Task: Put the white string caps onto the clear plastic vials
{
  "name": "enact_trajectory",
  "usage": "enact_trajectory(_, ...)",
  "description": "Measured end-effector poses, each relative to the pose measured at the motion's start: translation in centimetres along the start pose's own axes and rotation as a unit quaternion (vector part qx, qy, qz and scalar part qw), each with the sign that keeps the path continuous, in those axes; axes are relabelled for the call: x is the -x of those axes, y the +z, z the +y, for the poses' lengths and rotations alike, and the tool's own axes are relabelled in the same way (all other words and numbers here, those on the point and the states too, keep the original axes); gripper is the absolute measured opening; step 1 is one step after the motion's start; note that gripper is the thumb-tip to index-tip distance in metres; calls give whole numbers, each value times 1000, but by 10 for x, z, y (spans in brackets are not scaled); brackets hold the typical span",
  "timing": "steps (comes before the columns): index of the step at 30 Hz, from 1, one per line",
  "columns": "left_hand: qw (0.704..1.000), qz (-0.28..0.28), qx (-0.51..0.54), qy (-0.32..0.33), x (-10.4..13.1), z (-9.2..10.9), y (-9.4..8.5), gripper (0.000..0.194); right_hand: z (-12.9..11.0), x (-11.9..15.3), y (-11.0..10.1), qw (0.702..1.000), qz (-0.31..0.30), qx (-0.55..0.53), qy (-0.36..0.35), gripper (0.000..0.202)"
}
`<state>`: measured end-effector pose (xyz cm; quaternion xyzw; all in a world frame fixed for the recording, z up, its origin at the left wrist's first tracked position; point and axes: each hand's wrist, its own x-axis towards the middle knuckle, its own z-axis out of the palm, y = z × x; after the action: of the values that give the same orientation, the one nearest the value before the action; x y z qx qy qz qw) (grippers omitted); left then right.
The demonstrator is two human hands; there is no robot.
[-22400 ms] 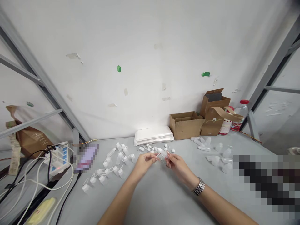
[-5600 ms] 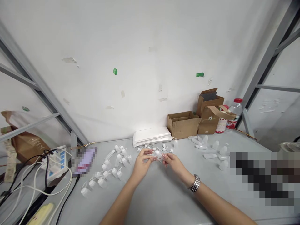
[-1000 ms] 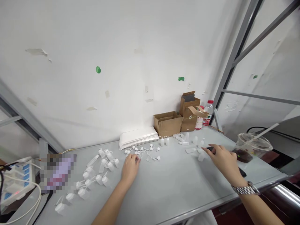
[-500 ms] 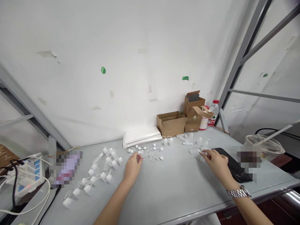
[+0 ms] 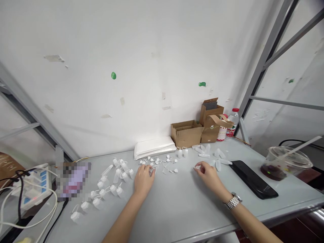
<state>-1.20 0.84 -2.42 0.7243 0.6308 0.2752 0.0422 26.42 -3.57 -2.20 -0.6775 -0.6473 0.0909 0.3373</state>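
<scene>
My left hand (image 5: 144, 179) hovers low at the near side of the loose white caps (image 5: 168, 158), its fingers bent and the thumb apart from them. Its fingertips partly hide the nearest caps, and I see nothing held. My right hand (image 5: 208, 176) is closed in a pinch on a small translucent bottle (image 5: 197, 167), mostly covered by the fingers. Several more clear bottles (image 5: 204, 156) lie beyond and to the right of that hand. On the left, several capped bottles (image 5: 97, 202) with strap loops form a loose group. Two capped bottles (image 5: 180, 154) stand near the cardboard box.
White flat packets (image 5: 154, 147) lie stacked by the wall, beside an open cardboard box (image 5: 186, 134) and brown paper bag (image 5: 210, 128). A black phone-like slab (image 5: 253, 179) and plastic cup (image 5: 274, 168) occupy the right. A power strip (image 5: 37, 189) with cables is at left.
My right hand has moved left, away from the black slab and the loose bottles, carrying a small bottle. My left hand has turned palm-down, its thumb now apart from the fingers.
</scene>
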Motion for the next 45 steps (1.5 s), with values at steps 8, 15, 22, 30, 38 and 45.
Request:
enact_trajectory(8,982,-55,67,165,8,18,15,24,1,-9,12,999,-33,-13,14,26)
enact_trajectory(15,985,-82,84,129,4,13,16,8,-56,-39,6,986,-3,-157,-58,32)
enact_trajectory(22,991,-40,93,92,-1,-3,2,11,-70,-47,45,948,-19,-317,27,40)
enact_trajectory(30,991,-38,72,108,-2,4,23,19,-64,-33,59,922,-96,-372,46,37)
enact_trajectory(38,958,-40,282,-32,-7,5,12,17,-68,-26,62,892,-138,-428,47,40)
enact_trajectory(45,814,-107,553,-142,-12,12,3,28,-71,-20,60,949,-121,-291,-19,28)
